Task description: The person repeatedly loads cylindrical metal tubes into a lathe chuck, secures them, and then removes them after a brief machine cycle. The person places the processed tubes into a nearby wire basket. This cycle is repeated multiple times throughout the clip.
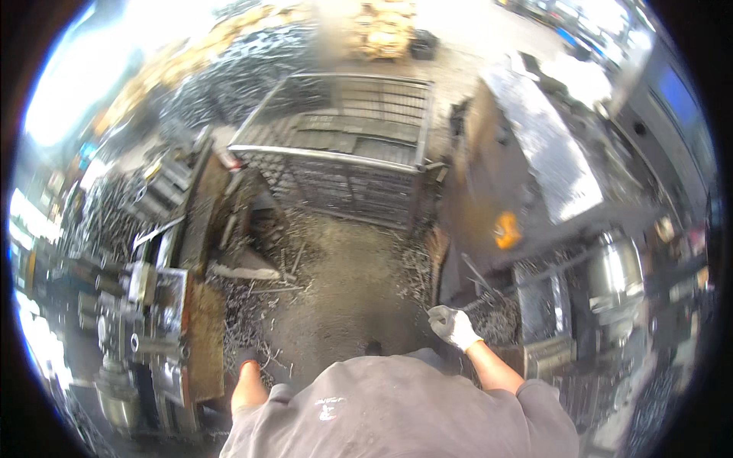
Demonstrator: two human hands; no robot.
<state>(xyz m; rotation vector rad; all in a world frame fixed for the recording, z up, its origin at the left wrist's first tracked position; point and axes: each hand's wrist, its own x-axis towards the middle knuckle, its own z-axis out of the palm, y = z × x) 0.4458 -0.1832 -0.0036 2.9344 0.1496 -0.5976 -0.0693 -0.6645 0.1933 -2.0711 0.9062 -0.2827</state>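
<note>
My right hand [454, 328], in a white work glove, hangs low beside the machine on the right. Its fingers are curled; what they hold, if anything, is too small to make out. Nearest to it lies a heap of metal shavings [495, 324] at the machine's foot. My left hand [247, 356], in a dark glove with a reddish cuff, is down by my left side near the left machine. Blur and the dark glove hide its fingers. Ahead of me stands a wire mesh cage bin [347, 156] with flat dark sheets inside.
A lathe-like machine with a steel chuck [615, 267] stands on the right, an orange object [506, 230] on its guard. The left machine [164, 305] has metal parts on it. Shavings [244, 320] litter the floor [343, 290]. Piles of metal pieces [237, 72] lie far left.
</note>
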